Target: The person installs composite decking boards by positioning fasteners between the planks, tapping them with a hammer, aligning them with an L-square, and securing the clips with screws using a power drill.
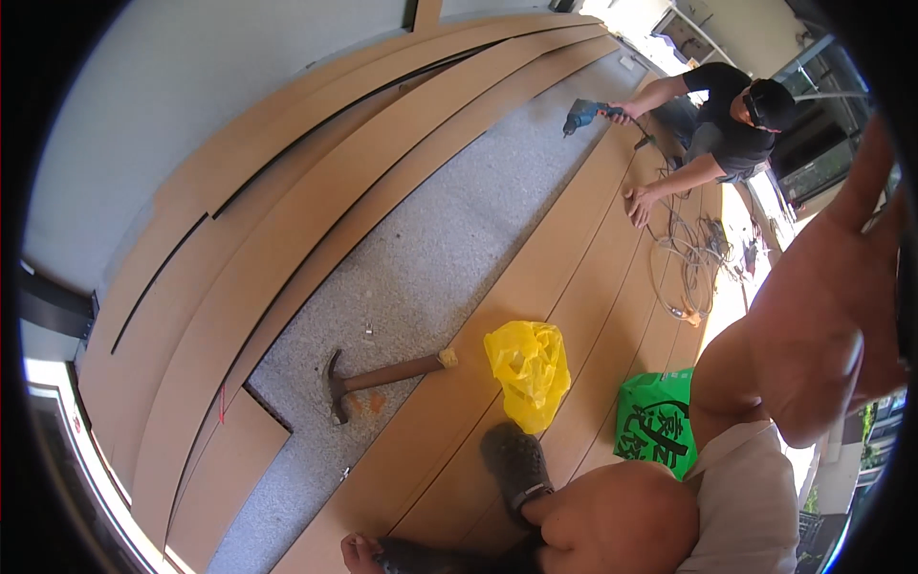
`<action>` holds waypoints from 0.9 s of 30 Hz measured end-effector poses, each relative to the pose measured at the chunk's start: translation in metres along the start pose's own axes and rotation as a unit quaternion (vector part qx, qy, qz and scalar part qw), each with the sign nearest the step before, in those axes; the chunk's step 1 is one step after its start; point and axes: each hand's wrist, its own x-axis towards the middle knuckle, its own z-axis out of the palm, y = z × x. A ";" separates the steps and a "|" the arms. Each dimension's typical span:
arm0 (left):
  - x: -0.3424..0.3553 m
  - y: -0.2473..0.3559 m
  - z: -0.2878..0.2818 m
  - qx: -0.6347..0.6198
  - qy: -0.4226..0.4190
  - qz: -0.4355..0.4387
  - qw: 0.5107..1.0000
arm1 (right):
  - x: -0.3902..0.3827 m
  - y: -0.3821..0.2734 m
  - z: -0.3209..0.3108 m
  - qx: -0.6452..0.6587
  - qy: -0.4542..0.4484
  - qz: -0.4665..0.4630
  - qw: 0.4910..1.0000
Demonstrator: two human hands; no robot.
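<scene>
Decking boards (pixel 411 450) lie side by side beneath me, running from the lower edge up toward the upper right, and my left hand (pixel 361 553) is down at them by the lower edge. Its fingers are curled in close together; I cannot tell whether anything is between them. My right hand (pixel 813 316) is raised close to the camera at the right side, large, blurred and partly cut off, so I cannot tell if it is spread or holding something.

Just above my dark shoe (pixel 516 469) sits a crumpled yellow plastic bag (pixel 528 373) on the boards, and beside my leg stands a green bag (pixel 660 416) with dark markings. Left of the yellow bag I have a claw hammer (pixel 392 373), its head on the rough grey floor (pixel 459 239) and its handle end over the edge of the nearest board.

Farther left, long loose boards (pixel 316 230) overlap along the pale wall (pixel 191 124), with a shorter board (pixel 234 469) toward the bottom. At the upper right a co-worker (pixel 732 124) crouches, one hand gripping a blue power drill (pixel 585 115), the other low over the boards near a tangle of cable (pixel 684 258).
</scene>
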 end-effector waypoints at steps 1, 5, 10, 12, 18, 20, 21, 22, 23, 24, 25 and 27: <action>0.000 -0.006 -0.003 0.003 0.004 0.001 1.000 | -0.036 0.005 -0.002 -0.003 0.018 0.078 0.997; -0.005 -0.017 -0.033 -0.035 0.018 0.003 0.999 | -0.182 0.032 0.015 -0.142 -0.109 0.484 0.857; -0.006 0.001 -0.041 -0.033 0.005 -0.034 0.999 | -0.369 0.041 -0.029 -0.186 -0.174 0.662 0.705; -0.017 0.025 -0.028 -0.041 0.002 -0.027 0.999 | -0.402 0.048 -0.039 -0.216 -0.227 0.660 0.682; -0.018 0.018 -0.044 0.000 -0.018 0.009 1.000 | -0.437 0.112 -0.020 -0.244 -0.274 0.635 0.680; -0.018 0.020 -0.041 0.012 -0.011 0.000 1.000 | -0.443 0.138 -0.001 -0.238 -0.311 0.589 0.707; -0.022 0.025 -0.042 0.023 -0.008 -0.008 1.000 | -0.444 0.149 0.015 -0.223 -0.318 0.593 0.706; -0.026 0.033 -0.041 0.038 -0.020 -0.013 0.999 | -0.443 0.160 0.033 -0.224 -0.358 0.584 0.694; -0.025 0.034 -0.040 0.051 -0.023 -0.025 0.998 | -0.444 0.177 0.049 -0.227 -0.397 0.570 0.683; -0.024 0.033 -0.040 0.064 -0.025 -0.038 0.997 | -0.452 0.195 0.064 -0.232 -0.412 0.554 0.686; -0.022 0.031 -0.042 0.049 -0.039 -0.045 0.997 | -0.462 0.210 0.084 -0.230 -0.429 0.540 0.687; -0.029 0.038 -0.043 0.031 -0.034 -0.061 0.997 | -0.466 0.239 0.115 -0.164 -0.445 0.494 0.729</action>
